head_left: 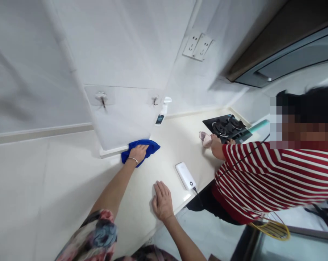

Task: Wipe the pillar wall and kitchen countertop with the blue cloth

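My left hand [138, 153] lies on a blue cloth [152, 146], pressing it on the pale counter [142, 192] against the base of the white wall corner. A thin bracelet is on that wrist. My right hand [162, 201] rests flat on the counter near its front edge, fingers extended, holding nothing. To the right of it lies a white power bank [185, 176] with a black cable plugged in. A white bottle with a dark label [160, 119] stands behind the wall corner.
At the right, a person in a red-and-white striped shirt [250, 174] has a hand on a crumpled cloth [206, 140] beside the black gas stove [226, 128]. Wall hooks [101, 98], sockets [198, 46] and a range hood [283, 54] are above.
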A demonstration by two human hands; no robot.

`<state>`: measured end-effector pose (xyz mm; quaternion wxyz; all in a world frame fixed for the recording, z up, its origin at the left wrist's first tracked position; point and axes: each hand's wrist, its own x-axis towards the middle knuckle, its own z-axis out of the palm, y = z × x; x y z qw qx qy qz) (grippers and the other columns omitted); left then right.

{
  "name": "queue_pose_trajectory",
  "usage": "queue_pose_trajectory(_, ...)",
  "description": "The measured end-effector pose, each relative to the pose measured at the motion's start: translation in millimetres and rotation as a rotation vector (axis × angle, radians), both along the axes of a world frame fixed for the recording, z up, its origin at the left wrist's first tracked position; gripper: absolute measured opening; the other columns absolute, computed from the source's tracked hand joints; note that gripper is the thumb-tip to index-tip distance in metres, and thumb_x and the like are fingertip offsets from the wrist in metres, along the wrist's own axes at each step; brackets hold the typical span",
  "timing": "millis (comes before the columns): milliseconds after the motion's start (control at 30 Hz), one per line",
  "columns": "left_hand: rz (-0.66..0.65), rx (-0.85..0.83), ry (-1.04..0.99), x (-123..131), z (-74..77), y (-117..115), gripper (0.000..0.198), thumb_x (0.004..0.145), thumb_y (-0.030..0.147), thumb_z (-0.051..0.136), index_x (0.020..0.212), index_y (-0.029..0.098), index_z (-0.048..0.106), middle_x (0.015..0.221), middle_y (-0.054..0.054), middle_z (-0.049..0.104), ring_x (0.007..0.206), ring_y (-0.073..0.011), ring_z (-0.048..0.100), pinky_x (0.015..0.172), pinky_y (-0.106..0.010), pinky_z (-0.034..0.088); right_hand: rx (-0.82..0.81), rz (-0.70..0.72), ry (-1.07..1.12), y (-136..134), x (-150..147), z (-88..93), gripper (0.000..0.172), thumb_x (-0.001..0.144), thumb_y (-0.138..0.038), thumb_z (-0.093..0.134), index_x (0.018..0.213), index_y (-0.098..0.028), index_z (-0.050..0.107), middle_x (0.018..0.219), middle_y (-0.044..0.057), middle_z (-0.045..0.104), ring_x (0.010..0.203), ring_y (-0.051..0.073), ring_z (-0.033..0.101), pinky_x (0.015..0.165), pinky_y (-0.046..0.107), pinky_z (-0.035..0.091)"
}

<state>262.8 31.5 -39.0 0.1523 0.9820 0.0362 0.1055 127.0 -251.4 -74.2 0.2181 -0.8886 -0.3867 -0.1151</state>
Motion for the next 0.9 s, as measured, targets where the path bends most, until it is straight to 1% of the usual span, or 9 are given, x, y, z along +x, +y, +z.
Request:
queue_pose_trajectory(100, 0.065, 0.037, -0.032, -19, 0.4, 11, 0.048, 0.097, 0.024, 0.045, 0.140, 0.017, 0.064, 0.128, -0.016, 0.069, 0.117, -0.0327, 0.062, 0.097, -0.045, 0.052, 0.020, -0.003, -0.002, 0, 2, -1.6, 0.061, 0.090, -0.013, 0.046, 0.150, -0.013, 0.046, 0.155, 0.013, 0.049, 0.151, 0.028, 0.034, 0.120, 0.052, 0.040)
queue_pose_trajectory(200, 0.142, 0.091, -0.038, -46, -0.7, 29, 0.050, 0.096, 0.027, 0.043, 0.139, 0.015, 0.065, 0.127, -0.016, 0.070, 0.116, -0.0340, 0.061, 0.100, -0.047, 0.050, 0.032, -0.002, -0.011, 0, 3, -2.0, 0.061, 0.088, -0.014, 0.047, 0.149, -0.013, 0.048, 0.154, 0.014, 0.050, 0.150, 0.027, 0.035, 0.120, 0.051, 0.040)
queue_pose_trajectory(367, 0.265, 0.153, -0.003, -93, -2.3, 59, 0.051, 0.096, 0.030, 0.039, 0.136, 0.012, 0.066, 0.127, -0.017, 0.070, 0.114, -0.0355, 0.061, 0.098, -0.048, 0.048, 0.041, 0.005, -0.021, 1, 3, -2.3, 0.060, 0.089, -0.014, 0.047, 0.148, -0.012, 0.049, 0.154, 0.014, 0.050, 0.150, 0.027, 0.034, 0.120, 0.050, 0.039)
queue_pose_trajectory(500, 0.368, 0.154, -0.018, -116, -3.5, 67, 0.051, 0.096, 0.030, 0.039, 0.135, 0.012, 0.065, 0.127, -0.018, 0.069, 0.114, -0.0367, 0.061, 0.097, -0.049, 0.048, 0.036, 0.007, -0.047, 1, 4, -3.5, 0.059, 0.088, -0.014, 0.047, 0.147, -0.011, 0.050, 0.153, 0.014, 0.051, 0.149, 0.028, 0.035, 0.120, 0.050, 0.039)
queue_pose_trajectory(600, 0.399, 0.133, -0.045, -119, -5.4, 65, 0.051, 0.095, 0.029, 0.039, 0.135, 0.011, 0.064, 0.125, -0.020, 0.068, 0.114, -0.0368, 0.060, 0.096, -0.049, 0.048, 0.022, 0.000, -0.051, 2, 3, -2.5, 0.060, 0.087, -0.014, 0.048, 0.147, -0.010, 0.050, 0.154, 0.014, 0.051, 0.149, 0.029, 0.035, 0.120, 0.050, 0.038)
queue_pose_trajectory(767, 0.420, 0.143, -0.092, -106, -8.6, 57, 0.051, 0.097, 0.025, 0.035, 0.133, 0.003, 0.065, 0.118, -0.024, 0.067, 0.114, -0.0371, 0.058, 0.100, -0.048, 0.045, 0.001, 0.003, -0.025, 3, 2, 2.0, 0.063, 0.086, -0.015, 0.048, 0.149, -0.011, 0.048, 0.156, 0.013, 0.048, 0.150, 0.029, 0.032, 0.121, 0.050, 0.037)
queue_pose_trajectory(900, 0.435, 0.142, -0.110, -99, -11.5, 51, 0.050, 0.097, 0.025, 0.038, 0.135, 0.005, 0.063, 0.127, -0.025, 0.063, 0.118, -0.0382, 0.055, 0.102, -0.050, 0.044, -0.021, -0.007, 0.007, 3, 1, 5.5, 0.065, 0.087, -0.016, 0.049, 0.151, -0.010, 0.046, 0.158, 0.013, 0.046, 0.152, 0.029, 0.029, 0.123, 0.051, 0.034)
